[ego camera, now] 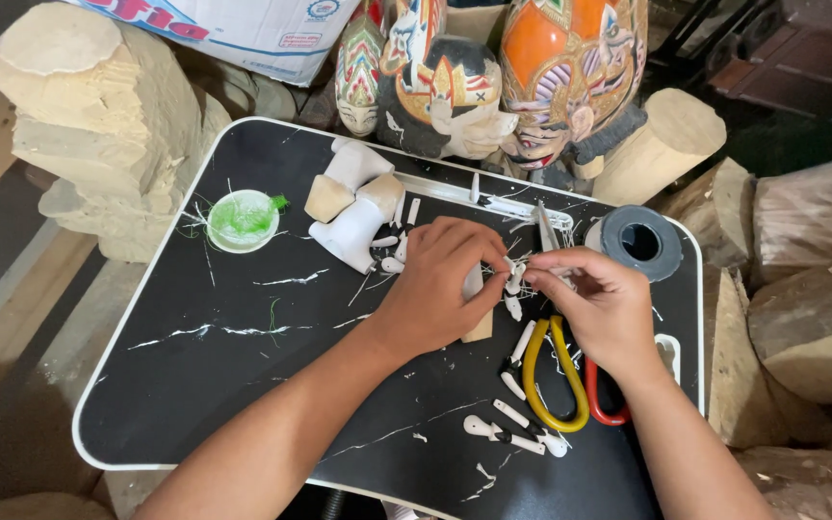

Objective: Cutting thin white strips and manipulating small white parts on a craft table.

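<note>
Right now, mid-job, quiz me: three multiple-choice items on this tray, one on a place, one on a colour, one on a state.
1. Where does the grey tape roll lie on the black tray?
A. far right corner
B. near left corner
C. centre

2. What colours are the handles of the scissors?
A. blue and green
B. yellow and red
C. both black

3. What are the left hand and right hand doing?
A. resting flat, apart
B. both holding the tape roll
C. meeting over small white pieces

Answers: 1 A, it sits by the far right rim. 2 B, one loop yellow, one red. 3 C, fingertips pinch white pieces between them.
</note>
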